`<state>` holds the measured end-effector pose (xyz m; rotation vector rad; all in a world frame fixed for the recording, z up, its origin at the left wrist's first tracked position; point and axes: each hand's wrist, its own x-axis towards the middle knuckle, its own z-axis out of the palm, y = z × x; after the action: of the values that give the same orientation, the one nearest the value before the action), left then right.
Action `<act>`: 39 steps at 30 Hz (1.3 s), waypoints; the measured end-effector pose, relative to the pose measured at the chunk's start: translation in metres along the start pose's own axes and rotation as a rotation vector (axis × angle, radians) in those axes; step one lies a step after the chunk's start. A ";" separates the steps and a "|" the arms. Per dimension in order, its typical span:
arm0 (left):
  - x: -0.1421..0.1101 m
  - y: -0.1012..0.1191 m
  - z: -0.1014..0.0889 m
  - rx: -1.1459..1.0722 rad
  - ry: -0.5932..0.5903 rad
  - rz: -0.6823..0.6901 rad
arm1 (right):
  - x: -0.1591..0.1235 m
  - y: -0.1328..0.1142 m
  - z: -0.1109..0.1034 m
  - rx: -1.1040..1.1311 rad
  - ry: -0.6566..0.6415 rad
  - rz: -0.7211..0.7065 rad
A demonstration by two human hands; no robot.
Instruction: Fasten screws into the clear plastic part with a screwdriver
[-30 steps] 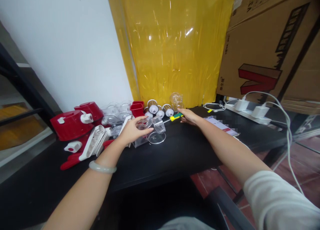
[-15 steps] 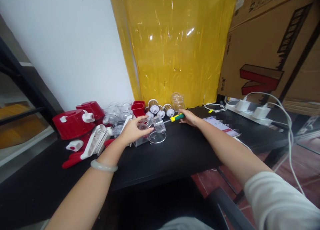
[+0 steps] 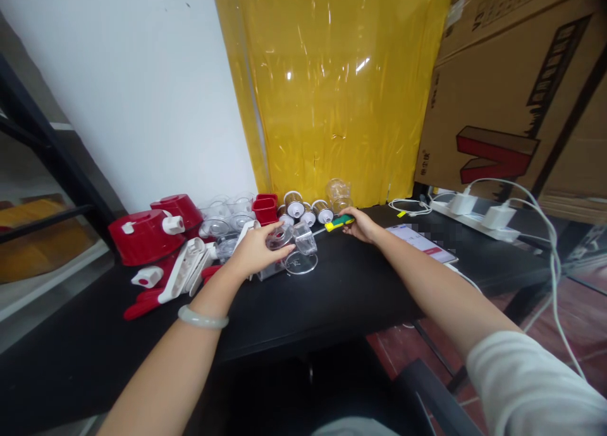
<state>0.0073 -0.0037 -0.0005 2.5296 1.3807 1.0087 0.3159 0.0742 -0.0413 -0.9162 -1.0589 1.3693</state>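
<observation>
My left hand (image 3: 256, 249) is closed round a clear plastic part (image 3: 304, 239), with thumb and fingers on either side of its round end. Pinched in my right hand (image 3: 362, 225) is a screwdriver (image 3: 340, 222) with a green and yellow handle. Its thin shaft points left at the clear part; I cannot tell whether the tip touches it. Just below lies a clear round ring-like piece (image 3: 302, 270) on the black table (image 3: 332, 309). Behind my hands are several white-ended metal drums (image 3: 294, 205) and a red plastic cup (image 3: 264, 208).
Red housings (image 3: 142, 239) and white crank handles (image 3: 183, 273) with red grips lie at left, beside several clear bowls (image 3: 220, 215). A phone-like screen (image 3: 422, 241), a power strip (image 3: 474, 220) with chargers and trailing cables are at right. A cardboard box (image 3: 493, 95) stands behind.
The whole view has shifted slightly down and right. Both hands keep their holds, and the screwdriver's handle looks slightly turned, with less of its shaft showing.
</observation>
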 end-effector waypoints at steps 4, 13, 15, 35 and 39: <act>0.000 -0.001 0.000 -0.001 0.000 0.008 | 0.004 0.005 -0.005 -0.208 0.025 -0.016; 0.000 0.002 -0.002 0.026 -0.013 -0.003 | 0.005 0.006 0.000 -0.019 0.034 -0.059; 0.000 0.002 -0.002 0.035 -0.016 0.001 | 0.003 0.003 0.003 0.052 0.030 -0.035; 0.000 0.004 -0.003 0.034 -0.011 -0.002 | -0.001 -0.001 0.003 0.024 0.024 -0.039; 0.000 0.005 -0.004 0.043 -0.003 -0.005 | 0.003 0.003 -0.002 -0.192 0.055 -0.068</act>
<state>0.0085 -0.0073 0.0041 2.5558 1.4222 0.9841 0.3161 0.0773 -0.0449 -1.0425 -1.1827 1.1946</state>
